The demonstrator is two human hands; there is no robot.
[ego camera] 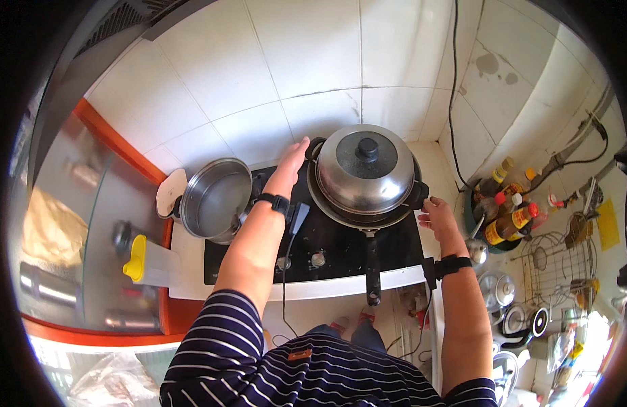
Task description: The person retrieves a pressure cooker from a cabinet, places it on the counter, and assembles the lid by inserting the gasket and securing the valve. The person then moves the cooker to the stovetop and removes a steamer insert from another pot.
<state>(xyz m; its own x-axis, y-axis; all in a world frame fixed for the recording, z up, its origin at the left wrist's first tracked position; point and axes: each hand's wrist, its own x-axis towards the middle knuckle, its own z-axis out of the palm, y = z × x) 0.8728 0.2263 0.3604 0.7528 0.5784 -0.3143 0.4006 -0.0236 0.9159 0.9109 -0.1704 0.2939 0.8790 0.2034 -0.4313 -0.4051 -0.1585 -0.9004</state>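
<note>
A steel pot with a domed lid (390, 185), which has a glass centre and a black knob (367, 148), sits in or on a wide frying pan (318, 196) on the black cooktop (344, 259). The pan's black handle (373, 269) points towards me. My left hand (293, 160) is beside the pot's left side handle (315, 147), fingers extended; whether it touches is unclear. Close to the right side handle (420, 195) is my right hand (438, 216), thumb and finger near the handle's end; its grip cannot be made out.
An uncovered steel pot (217, 198) stands at the cooktop's left, near a yellow-lidded plastic jug (151, 262). Sauce bottles (506, 226) crowd a container at right, near a wire rack (552, 262). Tiled wall (313, 61) rises behind the cooktop. Cables hang from both wrist straps.
</note>
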